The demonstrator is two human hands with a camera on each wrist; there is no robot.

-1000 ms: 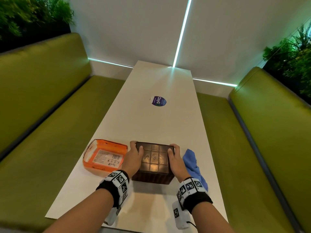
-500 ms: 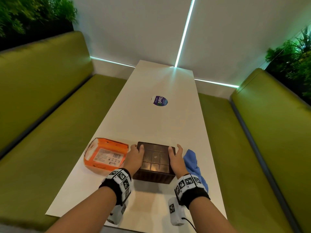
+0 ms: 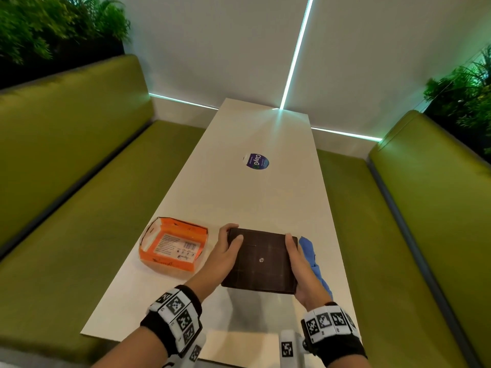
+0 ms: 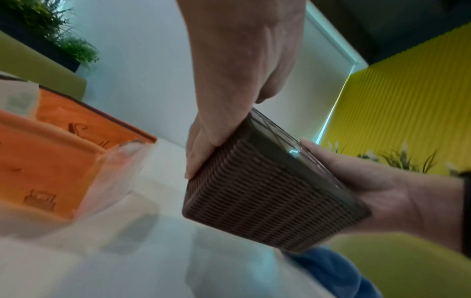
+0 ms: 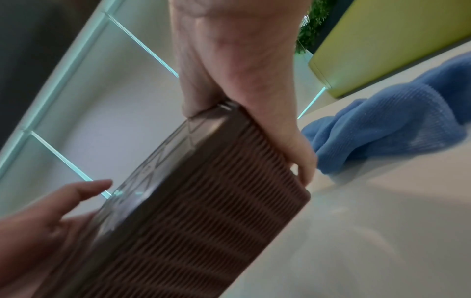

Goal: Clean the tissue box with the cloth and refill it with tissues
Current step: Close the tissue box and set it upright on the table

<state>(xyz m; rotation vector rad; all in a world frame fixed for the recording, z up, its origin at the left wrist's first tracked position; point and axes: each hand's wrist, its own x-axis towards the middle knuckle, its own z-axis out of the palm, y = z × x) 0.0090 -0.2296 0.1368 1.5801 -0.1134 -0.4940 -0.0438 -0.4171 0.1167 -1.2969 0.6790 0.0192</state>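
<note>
the brown tissue box (image 3: 261, 261) is held tight by the left hand (image 3: 222, 257) and right hand (image 3: 299, 272) (tilted, off the table); it could be dropped if fingers slip.

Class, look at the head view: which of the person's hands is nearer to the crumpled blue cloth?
Right. The right hand grips the brown woven tissue box directly beside the crumpled blue cloth; the left hand holds the box's opposite side.

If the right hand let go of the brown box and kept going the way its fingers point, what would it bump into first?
Probably nothing nearby: the right hand points up the bare white table; the blue cloth stays beside it.
</note>
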